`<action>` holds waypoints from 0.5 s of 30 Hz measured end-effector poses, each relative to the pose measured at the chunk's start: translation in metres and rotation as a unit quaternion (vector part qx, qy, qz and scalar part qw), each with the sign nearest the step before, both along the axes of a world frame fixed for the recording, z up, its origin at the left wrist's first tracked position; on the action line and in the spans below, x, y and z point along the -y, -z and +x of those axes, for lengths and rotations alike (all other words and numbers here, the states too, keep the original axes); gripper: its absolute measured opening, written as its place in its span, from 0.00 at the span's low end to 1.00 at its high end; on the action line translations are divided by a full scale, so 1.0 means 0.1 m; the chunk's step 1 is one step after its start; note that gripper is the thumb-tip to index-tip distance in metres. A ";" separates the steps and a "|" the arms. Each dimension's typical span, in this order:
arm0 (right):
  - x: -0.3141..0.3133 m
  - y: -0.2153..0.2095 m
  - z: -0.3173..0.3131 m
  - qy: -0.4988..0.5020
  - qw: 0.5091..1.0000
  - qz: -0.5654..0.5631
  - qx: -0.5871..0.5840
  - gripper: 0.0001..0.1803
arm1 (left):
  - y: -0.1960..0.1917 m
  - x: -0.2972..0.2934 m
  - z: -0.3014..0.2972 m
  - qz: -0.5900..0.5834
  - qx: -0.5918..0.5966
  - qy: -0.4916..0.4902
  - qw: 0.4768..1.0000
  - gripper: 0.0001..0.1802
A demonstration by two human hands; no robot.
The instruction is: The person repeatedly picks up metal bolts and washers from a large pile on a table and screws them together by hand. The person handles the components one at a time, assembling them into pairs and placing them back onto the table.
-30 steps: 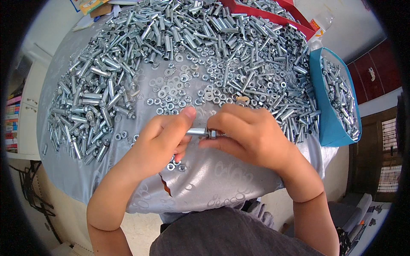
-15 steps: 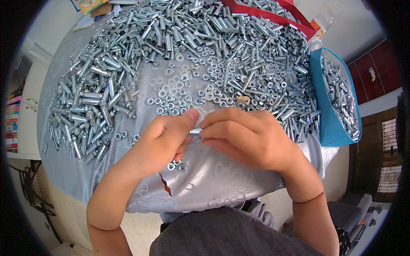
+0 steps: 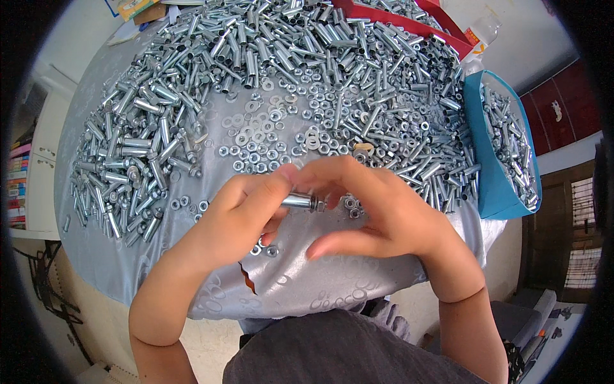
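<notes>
My left hand (image 3: 240, 214) pinches a short silver bolt (image 3: 299, 202) by its sleeve end, held level just above the grey cloth (image 3: 307, 291). My right hand (image 3: 377, 211) arches over the bolt's other end, its fingertips on the nut there, thumb stretched out below. Loose nuts and washers (image 3: 268, 141) lie scattered on the cloth just beyond both hands. The far end of the bolt is hidden under my right fingers.
A wide heap of silver bolts and sleeves (image 3: 256, 51) rings the table from left to far right. A blue bin (image 3: 495, 166) full of bolts stands at the right edge. A red tray (image 3: 409, 22) sits at the back. The cloth has a small tear (image 3: 246, 281) near me.
My right hand has opened out over the bolt, its thumb now stretched low, and the bolt's shaft shows more between the hands. Both hands stay in the same spot.
</notes>
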State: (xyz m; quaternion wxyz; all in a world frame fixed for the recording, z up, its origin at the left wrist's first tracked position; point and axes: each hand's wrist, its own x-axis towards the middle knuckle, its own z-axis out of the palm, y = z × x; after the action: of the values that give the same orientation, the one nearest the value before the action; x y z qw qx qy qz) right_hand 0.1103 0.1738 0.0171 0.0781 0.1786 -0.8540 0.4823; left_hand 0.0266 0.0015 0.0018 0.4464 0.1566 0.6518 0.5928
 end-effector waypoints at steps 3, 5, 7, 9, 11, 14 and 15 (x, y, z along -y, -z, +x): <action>0.01 0.06 0.00 0.010 1.000 -0.012 0.023 0.19 | 0.00 0.00 -0.01 0.038 0.032 0.007 0.999 0.25; -0.03 0.05 -0.02 -0.029 0.993 -0.074 0.093 0.21 | 0.01 0.01 -0.02 0.046 0.027 0.014 0.998 0.25; -0.04 0.05 -0.01 -0.047 0.979 -0.142 0.139 0.21 | 0.01 0.01 -0.01 0.032 -0.006 0.021 0.999 0.25; 0.00 0.06 0.00 -0.044 0.962 -0.217 0.162 0.19 | 0.01 0.01 -0.02 0.031 0.005 0.020 0.999 0.26; 0.03 0.07 -0.01 -0.030 0.951 -0.248 0.185 0.16 | 0.00 0.01 -0.03 0.029 0.009 0.018 0.999 0.26; 0.02 0.03 -0.05 0.017 0.885 -0.346 0.311 0.19 | -0.05 0.01 -0.02 0.017 -0.006 0.024 1.000 0.26; 0.00 0.02 -0.05 -0.003 0.886 -0.350 0.303 0.20 | -0.06 0.00 -0.02 0.007 -0.018 0.028 0.999 0.26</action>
State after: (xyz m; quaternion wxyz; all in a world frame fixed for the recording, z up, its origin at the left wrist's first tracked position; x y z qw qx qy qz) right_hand 0.1048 0.1740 0.0147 -0.1285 -0.0126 -0.6115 0.7806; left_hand 0.0249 0.0010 0.0073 0.4500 0.1880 0.6510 0.5816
